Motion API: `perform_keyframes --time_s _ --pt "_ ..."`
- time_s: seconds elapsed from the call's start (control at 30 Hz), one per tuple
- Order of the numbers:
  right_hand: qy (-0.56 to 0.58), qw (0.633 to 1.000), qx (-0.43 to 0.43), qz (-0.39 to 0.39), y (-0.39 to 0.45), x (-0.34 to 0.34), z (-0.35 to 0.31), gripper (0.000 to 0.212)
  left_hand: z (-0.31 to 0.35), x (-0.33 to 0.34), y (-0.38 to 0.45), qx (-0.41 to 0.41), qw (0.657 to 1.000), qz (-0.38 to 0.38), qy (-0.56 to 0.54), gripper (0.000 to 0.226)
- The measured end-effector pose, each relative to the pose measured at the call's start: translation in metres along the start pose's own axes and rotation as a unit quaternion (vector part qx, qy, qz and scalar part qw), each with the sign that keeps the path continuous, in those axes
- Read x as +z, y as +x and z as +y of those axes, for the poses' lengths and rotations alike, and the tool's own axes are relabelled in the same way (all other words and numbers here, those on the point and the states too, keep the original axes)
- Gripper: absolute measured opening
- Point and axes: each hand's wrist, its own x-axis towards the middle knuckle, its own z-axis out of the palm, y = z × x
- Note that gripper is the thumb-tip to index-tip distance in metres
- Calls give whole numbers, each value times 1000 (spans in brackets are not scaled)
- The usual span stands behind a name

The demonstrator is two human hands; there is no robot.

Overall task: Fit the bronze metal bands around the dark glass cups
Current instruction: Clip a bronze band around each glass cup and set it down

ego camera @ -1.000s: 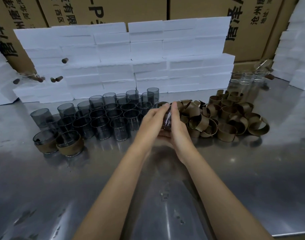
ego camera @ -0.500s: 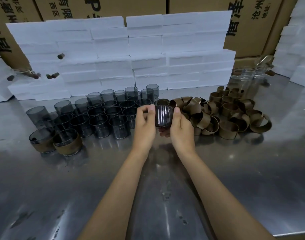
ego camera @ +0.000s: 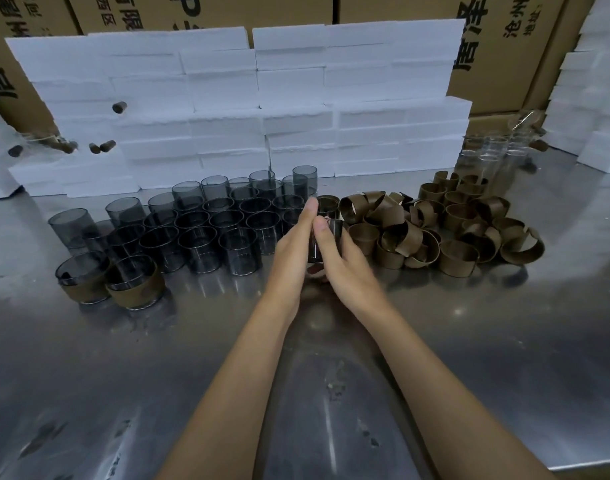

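Note:
Between my two hands, just above the steel table [ego camera: 504,341], I hold a dark glass cup [ego camera: 332,233]. My left hand [ego camera: 291,247] presses its straight fingers flat against the cup's left side. My right hand [ego camera: 341,265] curls round it from the right, thumb on top. The hands hide most of the cup, so I cannot tell if a band is on it. Several bare dark cups [ego camera: 199,244] stand in rows to the left. A pile of bronze bands [ego camera: 435,230] lies to the right. Two banded cups [ego camera: 135,285] stand at the front left.
White foam blocks [ego camera: 296,98] are stacked like a wall behind the cups, with cardboard boxes [ego camera: 504,46] behind them. Clear glasses [ego camera: 493,157] stand at the back right. A few small corks [ego camera: 119,107] stick out of the foam at the left.
The hands have closed in on the cup. My left hand went from a fingertip grip to a flat press, and the cup has turned more upright.

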Motion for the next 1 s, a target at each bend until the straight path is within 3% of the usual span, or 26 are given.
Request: perform_keyframes --time_s 0.17,0.3,0.43,0.53,0.63,0.8,1.0 --pt "-35 997 -21 69 1 2 2 51 -6 3 3 0 997 56 48 67" --pt "-19 993 -25 112 4 0 4 59 -7 3 5 14 994 85 61 68" --pt "-10 988 -48 146 6 -4 6 49 -9 -2 6 10 993 111 33 52" --pt "48 988 -36 144 7 -6 5 37 -11 -7 9 15 995 100 -19 32" --pt "192 975 41 104 11 -9 4 40 -10 -8 10 50 993 96 -37 18" --pt "376 919 113 23 11 -16 1 45 -10 -6 8 82 996 24 -32 39" --pt "414 903 111 16 13 -20 0 33 -11 -9 8 87 995 -4 -55 45"
